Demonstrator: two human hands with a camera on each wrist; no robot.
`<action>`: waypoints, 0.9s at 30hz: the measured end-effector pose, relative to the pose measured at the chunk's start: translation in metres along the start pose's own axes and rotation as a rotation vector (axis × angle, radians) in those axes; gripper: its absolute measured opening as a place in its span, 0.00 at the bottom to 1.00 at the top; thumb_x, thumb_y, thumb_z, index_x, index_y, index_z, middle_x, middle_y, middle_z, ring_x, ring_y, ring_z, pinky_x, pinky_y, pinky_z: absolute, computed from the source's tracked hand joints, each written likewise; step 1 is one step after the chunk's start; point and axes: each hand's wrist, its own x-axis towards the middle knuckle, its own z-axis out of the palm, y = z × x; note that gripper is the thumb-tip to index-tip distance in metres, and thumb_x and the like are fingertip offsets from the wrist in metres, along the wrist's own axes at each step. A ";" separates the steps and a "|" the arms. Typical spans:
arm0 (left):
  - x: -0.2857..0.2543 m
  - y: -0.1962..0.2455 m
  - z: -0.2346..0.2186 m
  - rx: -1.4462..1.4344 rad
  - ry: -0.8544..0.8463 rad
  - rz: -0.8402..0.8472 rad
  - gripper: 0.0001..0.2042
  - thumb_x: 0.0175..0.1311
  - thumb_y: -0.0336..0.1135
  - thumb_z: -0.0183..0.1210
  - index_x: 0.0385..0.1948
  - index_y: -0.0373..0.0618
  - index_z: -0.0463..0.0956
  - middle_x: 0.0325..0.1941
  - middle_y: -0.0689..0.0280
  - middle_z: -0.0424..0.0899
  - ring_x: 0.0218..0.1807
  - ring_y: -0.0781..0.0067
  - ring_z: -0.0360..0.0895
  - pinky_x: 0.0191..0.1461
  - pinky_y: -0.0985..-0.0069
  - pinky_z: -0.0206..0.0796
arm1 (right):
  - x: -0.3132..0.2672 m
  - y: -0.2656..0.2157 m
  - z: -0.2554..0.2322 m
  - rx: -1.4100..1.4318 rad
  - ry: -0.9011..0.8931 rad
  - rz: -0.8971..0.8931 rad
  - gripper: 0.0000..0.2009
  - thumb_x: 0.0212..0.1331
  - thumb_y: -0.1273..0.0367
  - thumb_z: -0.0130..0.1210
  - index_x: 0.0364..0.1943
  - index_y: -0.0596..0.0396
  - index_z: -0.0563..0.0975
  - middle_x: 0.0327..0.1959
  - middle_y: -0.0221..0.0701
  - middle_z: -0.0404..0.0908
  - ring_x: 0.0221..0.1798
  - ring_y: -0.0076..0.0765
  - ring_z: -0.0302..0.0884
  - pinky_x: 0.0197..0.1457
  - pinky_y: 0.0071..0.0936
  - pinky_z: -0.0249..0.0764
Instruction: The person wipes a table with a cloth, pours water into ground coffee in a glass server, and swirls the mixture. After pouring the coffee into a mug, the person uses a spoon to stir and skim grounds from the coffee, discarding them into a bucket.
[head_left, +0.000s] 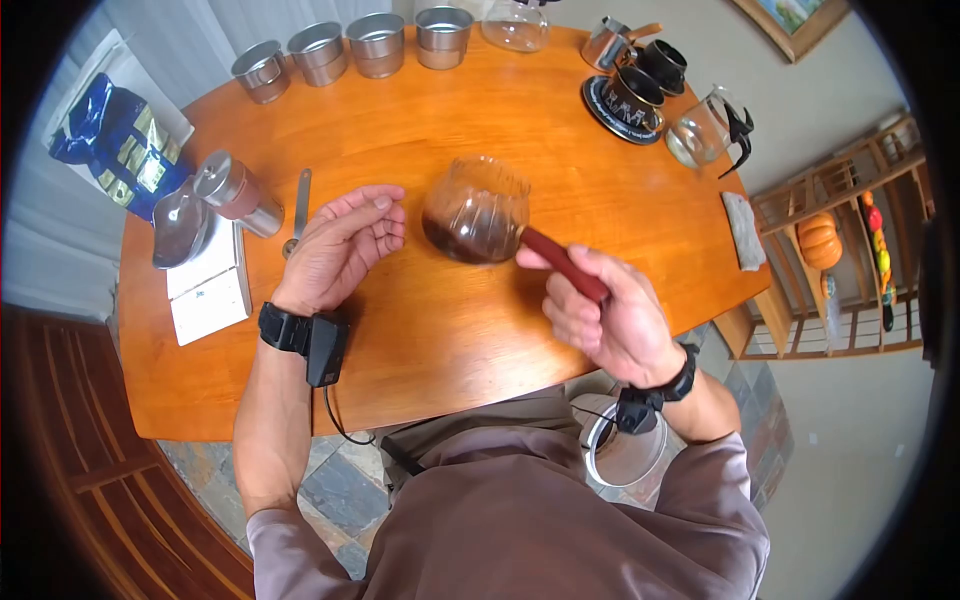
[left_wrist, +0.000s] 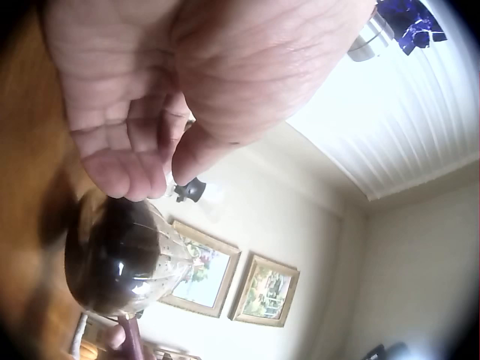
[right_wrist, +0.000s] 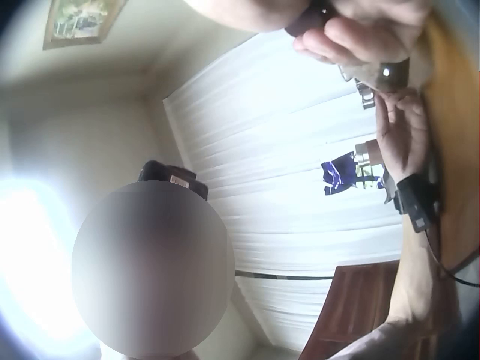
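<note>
My right hand point(head_left: 622, 318) grips the dark red handle point(head_left: 565, 265) of a ribbed glass coffee pot point(head_left: 478, 208) over the wooden table point(head_left: 400, 340). Dark brown liquid lies in the bottom of the pot, also visible in the left wrist view, where the pot point(left_wrist: 120, 255) shows below the left fingertips. To the left of the glass, my left hand point(head_left: 340, 245) is raised with loosely bent fingers and nothing in them. A flat metal spoon point(head_left: 302, 205) lies beside that hand. The right wrist view catches only part of the right hand point(right_wrist: 367, 34).
Several metal cups point(head_left: 376, 45) line the back edge. A grinder point(head_left: 238, 190), a scoop-shaped clear dish point(head_left: 180, 228), a notebook point(head_left: 212, 295) and a blue bag point(head_left: 125, 140) stand left. Black cups point(head_left: 632, 95), a glass carafe point(head_left: 700, 130) and a grey cloth point(head_left: 742, 230) are right.
</note>
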 end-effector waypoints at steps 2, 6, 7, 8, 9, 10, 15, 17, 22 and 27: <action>-0.002 0.002 -0.001 0.001 0.004 0.022 0.11 0.71 0.30 0.55 0.49 0.36 0.77 0.37 0.66 0.83 0.38 0.77 0.79 0.47 0.81 0.73 | 0.000 -0.002 -0.008 0.066 -0.015 0.019 0.20 0.74 0.60 0.41 0.56 0.63 0.73 0.16 0.21 0.60 0.17 0.18 0.54 0.20 0.19 0.52; -0.002 0.002 0.000 0.004 0.020 0.010 0.11 0.71 0.30 0.54 0.49 0.36 0.77 0.36 0.67 0.83 0.38 0.77 0.79 0.47 0.80 0.73 | -0.009 0.009 -0.007 0.011 -0.040 -0.025 0.20 0.75 0.60 0.42 0.57 0.62 0.72 0.16 0.21 0.60 0.17 0.18 0.54 0.20 0.19 0.52; -0.001 0.002 0.001 0.005 0.015 0.003 0.11 0.71 0.30 0.54 0.49 0.36 0.77 0.36 0.67 0.83 0.37 0.77 0.79 0.47 0.80 0.73 | -0.005 0.010 -0.004 -0.014 -0.038 -0.029 0.19 0.75 0.61 0.42 0.57 0.62 0.72 0.16 0.22 0.61 0.17 0.18 0.54 0.20 0.19 0.52; -0.001 0.000 -0.001 0.012 0.015 -0.004 0.11 0.71 0.30 0.54 0.49 0.36 0.77 0.36 0.67 0.83 0.37 0.77 0.79 0.47 0.80 0.73 | -0.002 0.012 0.000 -0.034 -0.036 -0.031 0.19 0.75 0.61 0.42 0.57 0.62 0.72 0.16 0.22 0.61 0.17 0.18 0.55 0.20 0.18 0.52; -0.001 -0.002 -0.004 -0.007 -0.028 0.016 0.11 0.71 0.31 0.54 0.50 0.36 0.77 0.37 0.66 0.83 0.39 0.76 0.79 0.47 0.79 0.74 | 0.002 0.014 0.003 -0.010 -0.026 -0.034 0.19 0.75 0.60 0.42 0.56 0.61 0.72 0.16 0.23 0.64 0.17 0.19 0.57 0.20 0.18 0.53; -0.001 0.001 -0.006 -0.022 -0.072 0.044 0.12 0.71 0.31 0.54 0.51 0.36 0.77 0.39 0.65 0.83 0.40 0.74 0.79 0.47 0.77 0.74 | 0.006 0.017 0.003 -0.001 -0.039 -0.044 0.19 0.75 0.60 0.42 0.56 0.61 0.72 0.16 0.23 0.64 0.17 0.19 0.57 0.20 0.18 0.53; -0.035 0.017 0.024 -0.053 -0.185 0.276 0.21 0.70 0.41 0.56 0.56 0.34 0.72 0.47 0.56 0.81 0.48 0.62 0.79 0.53 0.65 0.73 | 0.013 0.029 0.006 -0.138 -0.099 -0.023 0.21 0.76 0.55 0.40 0.58 0.56 0.71 0.17 0.26 0.68 0.17 0.19 0.59 0.21 0.18 0.54; -0.059 0.024 0.060 -0.140 -0.402 0.355 0.29 0.68 0.50 0.57 0.60 0.32 0.68 0.52 0.50 0.80 0.54 0.55 0.79 0.59 0.61 0.71 | 0.011 0.032 0.004 -0.148 -0.138 -0.008 0.23 0.77 0.55 0.38 0.63 0.58 0.70 0.24 0.30 0.74 0.19 0.21 0.62 0.21 0.16 0.58; -0.119 0.018 0.163 -0.338 -0.731 0.505 0.36 0.66 0.57 0.56 0.62 0.31 0.66 0.56 0.46 0.77 0.56 0.52 0.77 0.60 0.60 0.69 | 0.005 0.032 -0.015 -0.341 -0.211 -0.038 0.30 0.76 0.52 0.38 0.69 0.63 0.56 0.49 0.47 0.79 0.40 0.36 0.82 0.34 0.26 0.80; -0.132 -0.002 0.228 -0.723 -0.753 0.745 0.47 0.52 0.72 0.61 0.52 0.26 0.74 0.50 0.42 0.75 0.47 0.55 0.76 0.47 0.65 0.71 | -0.001 0.020 -0.054 -0.461 0.030 -0.256 0.28 0.74 0.55 0.44 0.67 0.62 0.59 0.51 0.46 0.78 0.43 0.37 0.82 0.34 0.27 0.82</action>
